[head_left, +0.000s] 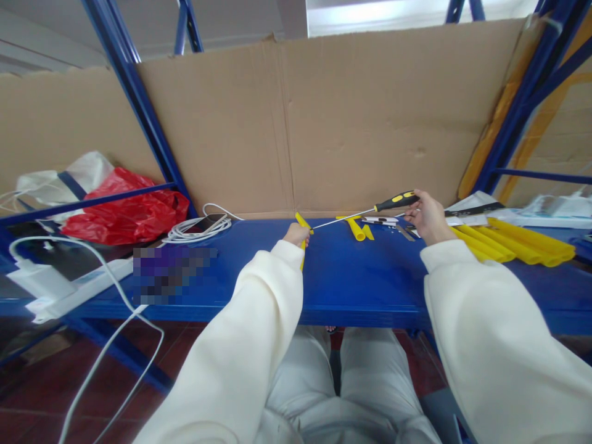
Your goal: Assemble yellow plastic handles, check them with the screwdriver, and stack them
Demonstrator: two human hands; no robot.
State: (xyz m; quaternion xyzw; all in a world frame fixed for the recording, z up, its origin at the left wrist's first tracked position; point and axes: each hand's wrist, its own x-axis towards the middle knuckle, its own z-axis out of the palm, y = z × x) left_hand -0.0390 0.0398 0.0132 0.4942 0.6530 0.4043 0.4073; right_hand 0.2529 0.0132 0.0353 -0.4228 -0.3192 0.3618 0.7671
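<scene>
My left hand (296, 234) is closed around a narrow yellow piece (303, 219), whose ends stick out above and below the fist. In my right hand (431, 217) is the black and yellow handle of a screwdriver (396, 201). Its long metal shaft points left, and the tip meets the yellow piece beside my left fist; whether it goes in, I cannot tell. Between the hands, farther back on the blue shelf (361, 280), lie a short yellow tube (356, 229) and a small yellow offcut (368, 232).
Several long yellow tubes (527, 242) lie at the right. Near my right hand is a small blade-like metal piece (405, 233). To the left are a coiled white cable (198, 231), a red plastic bag (127, 206) and a power strip (81, 290). Cardboard (370, 123) stands behind.
</scene>
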